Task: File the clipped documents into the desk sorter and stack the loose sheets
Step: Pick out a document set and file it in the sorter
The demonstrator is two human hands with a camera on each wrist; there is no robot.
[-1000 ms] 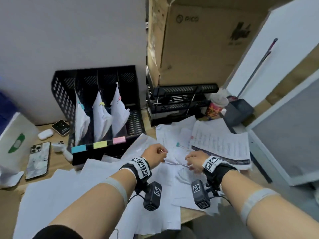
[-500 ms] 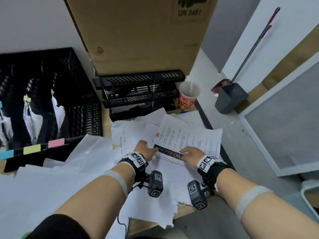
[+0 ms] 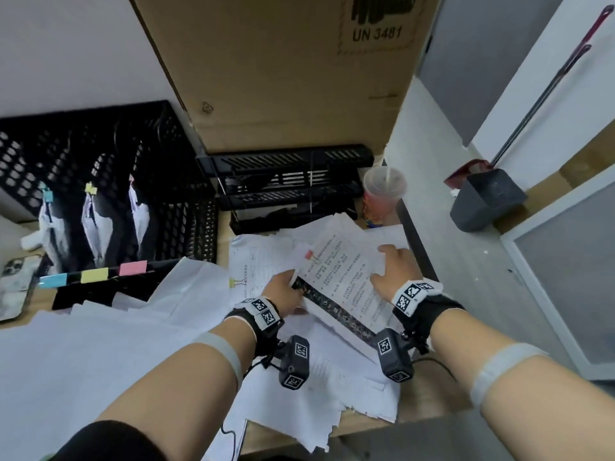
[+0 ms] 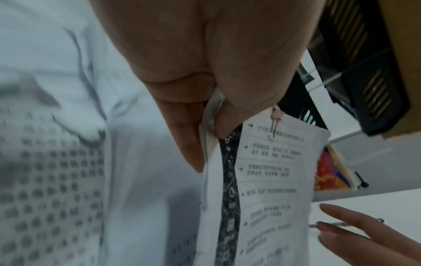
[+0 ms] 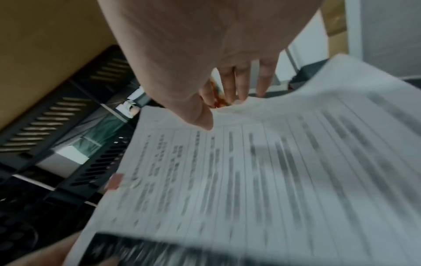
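A pink-clipped document [image 3: 342,277] with a dark patterned strip lies tilted on the paper pile, its pink clip [image 3: 309,254] at the far left corner. My left hand [image 3: 284,289] pinches its near left edge between thumb and fingers [image 4: 189,154]. My right hand [image 3: 394,271] holds the far right edge, thumb [image 5: 202,118] on top and fingers past the edge. Left of it lies a yellow-clipped document [image 3: 256,264]. The black desk sorter [image 3: 100,144] at the left holds three clipped documents behind blue, yellow and pink labels.
Loose sheets [image 3: 100,344] cover the desk's left and front. Black letter trays [image 3: 283,181] and a lidded cup [image 3: 384,191] stand behind the pile, under a cardboard box [image 3: 283,61]. A phone [image 3: 15,284] lies far left. The desk's right edge [image 3: 416,241] drops to the floor.
The head view swung right and closer. Both hands left the loose sheets for the pink-clipped document; the right hand then slid from its near edge to its far right edge.
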